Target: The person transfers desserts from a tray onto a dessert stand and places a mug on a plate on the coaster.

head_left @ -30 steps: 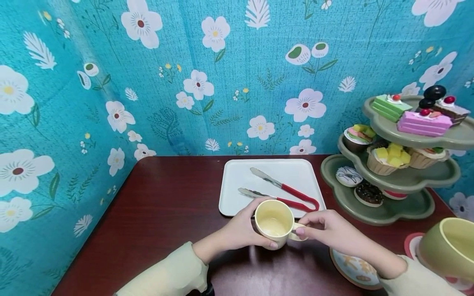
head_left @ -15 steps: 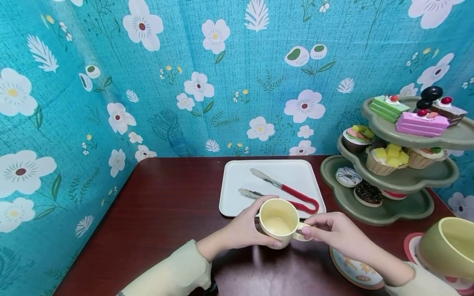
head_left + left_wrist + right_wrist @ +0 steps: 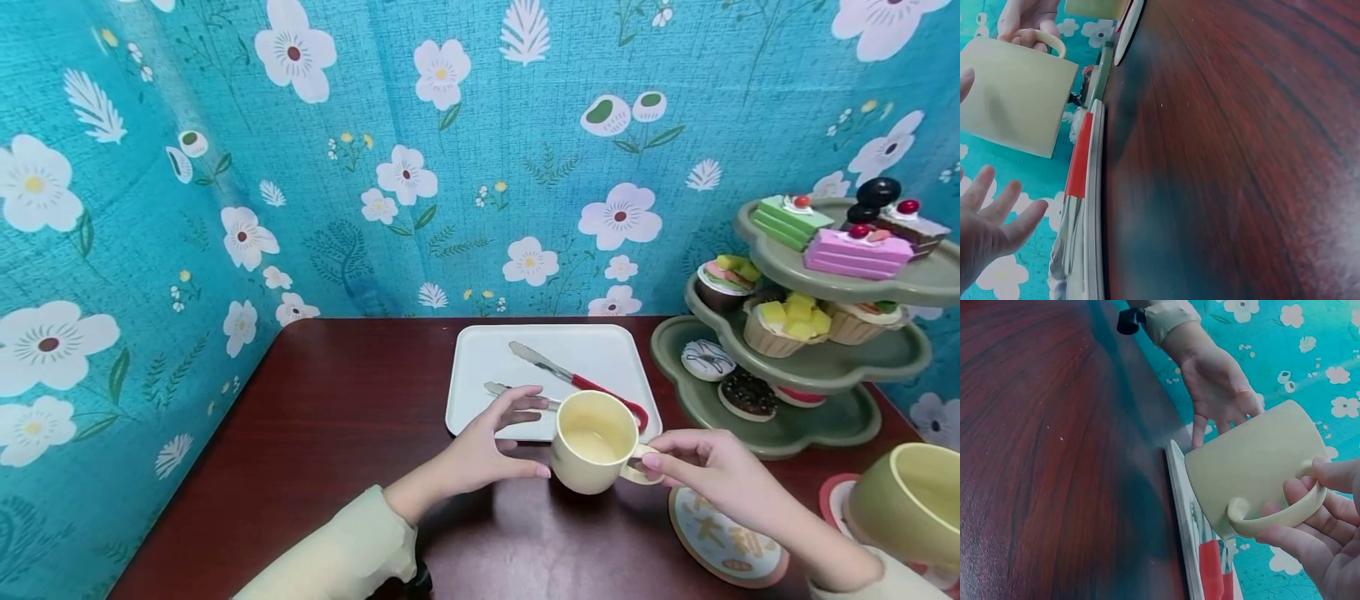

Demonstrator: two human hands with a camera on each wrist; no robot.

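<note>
A pale yellow mug (image 3: pixel 588 471) hangs upright above the table in front of the tray, its inside looking bare. My right hand (image 3: pixel 712 471) holds it by the handle, fingers and thumb round the loop, as the right wrist view shows with the handle (image 3: pixel 1285 515) in that hand. On the mug's other side, my left hand (image 3: pixel 483 446) is spread, thumb and fingers apart. A gap shows between those fingers and the mug (image 3: pixel 1016 94) in the left wrist view. Behind the mug, red-handled tongs (image 3: pixel 551 367) lie on a white tray (image 3: pixel 472 350), partly hidden.
At right stands a green three-tier stand (image 3: pixel 795 433) of cakes, cupcakes and doughnuts. A round patterned coaster (image 3: pixel 727 542) lies below my right forearm. Another mug (image 3: pixel 900 504), greener, sits on a red-rimmed coaster (image 3: pixel 832 492) at the right edge. Floral cloth (image 3: pixel 480 250) hangs behind the table.
The mug has moved right and slightly up with my right hand. My left hand, wrapped round the mug before, has let go and opened; the coaster beneath my right arm shows more.
</note>
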